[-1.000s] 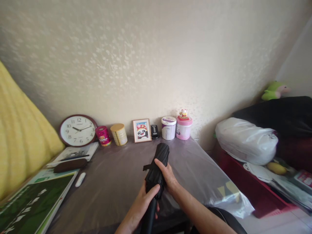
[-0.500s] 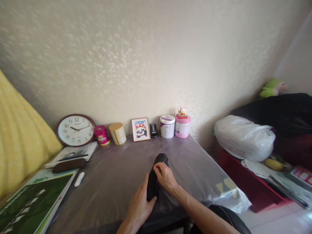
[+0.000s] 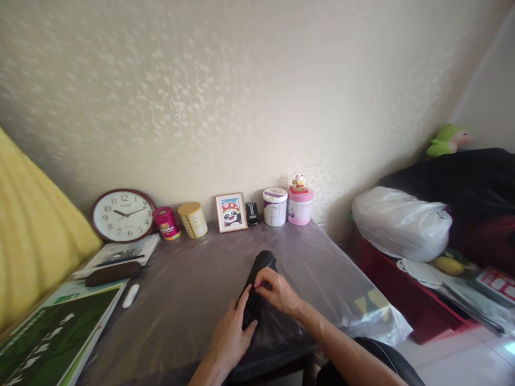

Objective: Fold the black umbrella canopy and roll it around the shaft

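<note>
Over one table (image 3: 193,289), the left hand (image 3: 229,333) gripped one umbrella (image 3: 263,260); the right hand (image 3: 277,292), earlier wrapped around, pinched it.

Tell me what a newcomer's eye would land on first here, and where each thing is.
Probably the black folded umbrella, front and centre, held in the left grip with the right grip touching it. Next, the round white-faced clock at the back left of the table, near the yellow cloth filling the left edge. Over right, a bulging white bag sits above a red bin.
</note>
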A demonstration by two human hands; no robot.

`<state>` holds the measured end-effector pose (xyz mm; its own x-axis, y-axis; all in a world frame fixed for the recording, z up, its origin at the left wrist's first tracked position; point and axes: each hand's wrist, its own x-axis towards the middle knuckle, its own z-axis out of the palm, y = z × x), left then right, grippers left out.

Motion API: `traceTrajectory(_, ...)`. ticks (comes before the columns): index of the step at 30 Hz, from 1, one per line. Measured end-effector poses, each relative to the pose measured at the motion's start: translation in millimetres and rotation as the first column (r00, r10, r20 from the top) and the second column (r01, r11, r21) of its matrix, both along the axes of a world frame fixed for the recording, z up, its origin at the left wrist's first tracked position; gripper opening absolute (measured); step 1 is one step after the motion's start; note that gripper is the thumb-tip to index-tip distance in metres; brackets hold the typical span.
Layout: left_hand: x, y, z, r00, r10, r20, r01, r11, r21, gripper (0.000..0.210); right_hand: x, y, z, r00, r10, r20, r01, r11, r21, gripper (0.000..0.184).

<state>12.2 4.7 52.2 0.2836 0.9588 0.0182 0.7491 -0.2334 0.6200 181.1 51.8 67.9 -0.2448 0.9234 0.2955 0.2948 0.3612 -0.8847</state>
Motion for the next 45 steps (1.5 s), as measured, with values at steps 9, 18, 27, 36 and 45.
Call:
traceTrajectory(9, 2, -4, 1.1, 0.957, 0.012, -0.290, 0.003, 0.999, 0.050, 0.058, 6, 2, 4.4, 0.914, -0.032, -0.404, -0.123, 0.928, -0.353, 0.027)
traceTrajectory(18, 4, -7, -6.4, 0.930, 0.013, -0.366, 0.023, 0.995, 0.096, 0.058, -13, 17, 1.0, 0.997, -0.036, -0.063, 0.021, 0.975, -0.221, 0.005)
traceTrajectory(27, -1, -7, 2.6, 0.938, -0.002, -0.345, 0.009, 1.000, 0.019, 0.065, -25, 27, 0.5, 0.971, -0.159, 0.178, 0.178, 0.979, -0.100, 0.009)
traceTrajectory(36, -18, -21, 3.2, 0.922, -0.027, -0.387, 0.018, 0.999, -0.026, 0.072, -12, 30, 8.4, 0.950, -0.063, 0.306, 0.062, 0.998, 0.014, 0.027)
traceTrajectory(45, -23, -18, -13.1, 0.938, 0.012, -0.347, 0.052, 0.983, 0.176, 0.076, -18, 25, 8.5, 0.877, -0.005, 0.481, 0.009, 1.000, -0.006, 0.033)
